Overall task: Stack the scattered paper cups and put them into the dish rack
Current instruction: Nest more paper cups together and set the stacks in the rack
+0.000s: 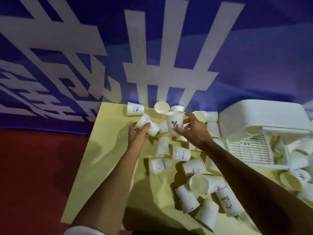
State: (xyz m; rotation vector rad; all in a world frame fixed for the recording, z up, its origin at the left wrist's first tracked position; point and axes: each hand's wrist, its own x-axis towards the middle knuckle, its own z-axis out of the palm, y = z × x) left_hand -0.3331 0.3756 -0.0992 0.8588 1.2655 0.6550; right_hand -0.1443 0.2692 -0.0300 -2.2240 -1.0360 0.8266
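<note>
Pale yellow rectangular tabletop (105, 150), matte and flat, its left and far edges in view. Lying on it: many white paper cups (186, 199), scattered over the middle and right of the surface, most on their sides, several touching or overlapping. Among them: a cup with a round blue emblem (135, 109), on its side at the far edge; three cups printed HELLO with a smiley (160, 165), close together near the middle; a cup with its open mouth turned toward the camera (198, 184), resting against its neighbours near the front. At the right: white plastic dish rack (249, 150) with a slatted floor, cups just beside its left wall.
</note>
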